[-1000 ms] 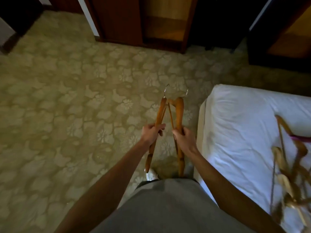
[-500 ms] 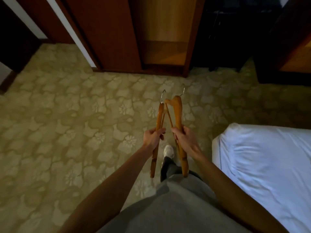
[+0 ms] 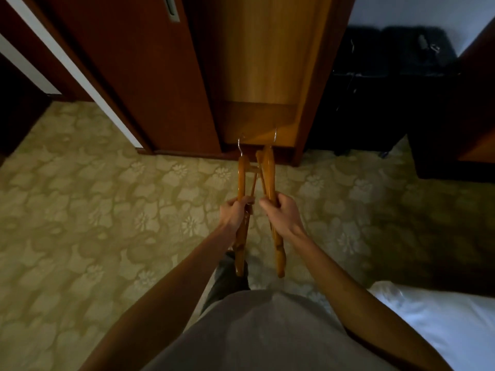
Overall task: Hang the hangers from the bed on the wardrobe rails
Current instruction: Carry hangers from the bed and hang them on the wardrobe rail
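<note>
The left hand [image 3: 235,212] gripped one wooden hanger [image 3: 242,183]; the right hand [image 3: 281,212] clenched a second hanger [image 3: 269,178]. Their bars crossed between the fists, hooks toward the open wardrobe [image 3: 262,76] ahead. Parting them before lifting would likely spare a tangle; no rail showed.
</note>
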Available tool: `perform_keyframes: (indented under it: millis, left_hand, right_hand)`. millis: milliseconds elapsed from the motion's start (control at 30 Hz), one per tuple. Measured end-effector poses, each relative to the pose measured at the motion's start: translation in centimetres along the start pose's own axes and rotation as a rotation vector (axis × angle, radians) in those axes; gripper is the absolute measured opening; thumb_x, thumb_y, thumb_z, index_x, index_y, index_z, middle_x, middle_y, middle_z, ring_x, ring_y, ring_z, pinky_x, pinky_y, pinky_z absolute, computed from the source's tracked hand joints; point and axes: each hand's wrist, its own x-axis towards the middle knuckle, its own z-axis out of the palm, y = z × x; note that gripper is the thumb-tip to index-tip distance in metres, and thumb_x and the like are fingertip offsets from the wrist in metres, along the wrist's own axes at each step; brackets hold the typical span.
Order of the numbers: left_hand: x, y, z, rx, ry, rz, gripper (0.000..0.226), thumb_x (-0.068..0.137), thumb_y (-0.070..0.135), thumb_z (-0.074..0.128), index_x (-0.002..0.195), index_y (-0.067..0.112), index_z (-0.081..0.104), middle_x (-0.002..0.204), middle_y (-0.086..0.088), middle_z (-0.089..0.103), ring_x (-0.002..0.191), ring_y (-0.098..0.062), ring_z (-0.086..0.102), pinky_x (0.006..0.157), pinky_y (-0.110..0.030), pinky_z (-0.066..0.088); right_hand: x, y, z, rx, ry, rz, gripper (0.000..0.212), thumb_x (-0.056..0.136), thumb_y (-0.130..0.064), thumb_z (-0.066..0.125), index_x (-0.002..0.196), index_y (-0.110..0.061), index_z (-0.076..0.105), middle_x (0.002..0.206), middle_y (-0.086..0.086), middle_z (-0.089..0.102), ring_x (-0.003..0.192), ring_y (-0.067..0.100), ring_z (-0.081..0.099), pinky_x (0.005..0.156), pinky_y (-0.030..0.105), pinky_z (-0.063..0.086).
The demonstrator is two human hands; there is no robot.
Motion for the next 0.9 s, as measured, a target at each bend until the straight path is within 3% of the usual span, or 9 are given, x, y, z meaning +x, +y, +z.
perform_keyframes:
  millis: [133, 233, 400, 500, 733, 833, 900]
  left_hand:
    - [7.4, 6.2, -0.8, -0.055, -0.019, 0.004, 0.030, 0.092, 0.032, 0.065, 0.103, 0.005, 0.074, 0.079, -0.004, 0.063, 0.066, -0.014, 0.054, 0.060, -0.028, 0.047]
    - [12.8, 11.7, -1.4, -0.025, -0.018, 0.050, 0.022, 0.091, 0.032, 0.066, 0.090, 0.012, 0.074, 0.078, -0.003, 0.064, 0.072, -0.017, 0.056, 0.069, -0.034, 0.048]
    - [21.4, 21.3, -2.9, -0.007, -0.038, 0.128, 0.017, 0.092, 0.026, 0.065, 0.085, 0.017, 0.076, 0.072, -0.001, 0.066, 0.071, -0.021, 0.057, 0.066, -0.034, 0.045]
    - [26.0, 27.0, -3.4, -0.014, -0.056, 0.149, 0.014, 0.093, 0.023, 0.064, 0.087, 0.019, 0.076, 0.078, 0.000, 0.070, 0.075, -0.018, 0.063, 0.071, -0.032, 0.049]
    - [33.8, 39.9, -1.9, 0.002, -0.136, 0.216, 0.021, 0.093, 0.023, 0.064, 0.081, 0.011, 0.075, 0.060, 0.004, 0.062, 0.063, -0.015, 0.056, 0.067, -0.034, 0.047]
    - [36.5, 45.8, -0.5, -0.015, -0.147, 0.228, 0.021, 0.093, 0.029, 0.065, 0.085, 0.013, 0.076, 0.074, -0.001, 0.068, 0.074, -0.020, 0.064, 0.072, -0.039, 0.054]
    - [37.9, 49.6, 0.3, -0.020, -0.142, 0.249, 0.022, 0.093, 0.031, 0.065, 0.087, 0.013, 0.076, 0.081, -0.002, 0.070, 0.075, -0.018, 0.066, 0.063, -0.032, 0.054]
  right_hand:
    - [9.2, -3.7, 1.5, 0.010, 0.016, 0.017, 0.025, 0.095, -0.039, 0.058, 0.075, -0.023, 0.058, 0.066, -0.002, 0.051, 0.059, 0.012, 0.049, 0.057, 0.030, 0.045]
    - [16.4, -7.2, 2.7, 0.026, 0.070, 0.037, 0.034, 0.097, -0.047, 0.053, 0.075, -0.022, 0.060, 0.063, -0.005, 0.053, 0.055, 0.009, 0.050, 0.055, 0.028, 0.043]
    - [27.0, -13.6, 4.4, 0.108, 0.179, 0.043, 0.032, 0.100, -0.042, 0.051, 0.088, -0.018, 0.067, 0.068, -0.001, 0.056, 0.061, 0.013, 0.052, 0.059, 0.032, 0.042]
    - [32.6, -17.3, 4.5, 0.079, 0.228, 0.019, 0.033, 0.101, -0.040, 0.051, 0.087, -0.014, 0.068, 0.066, -0.001, 0.056, 0.058, 0.011, 0.052, 0.058, 0.030, 0.043]
    - [42.9, -26.7, 1.6, 0.092, 0.228, -0.041, 0.032, 0.101, -0.038, 0.052, 0.085, -0.015, 0.066, 0.063, -0.001, 0.058, 0.054, 0.009, 0.053, 0.052, 0.024, 0.044]
    - [47.7, -31.0, -0.2, 0.110, 0.250, -0.072, 0.031, 0.100, -0.038, 0.053, 0.083, -0.017, 0.067, 0.064, -0.001, 0.060, 0.055, 0.008, 0.055, 0.052, 0.023, 0.045]
    - [50.7, -33.8, -1.5, 0.108, 0.257, -0.115, 0.031, 0.100, -0.038, 0.054, 0.080, -0.018, 0.068, 0.063, -0.002, 0.061, 0.056, 0.009, 0.055, 0.055, 0.025, 0.046]
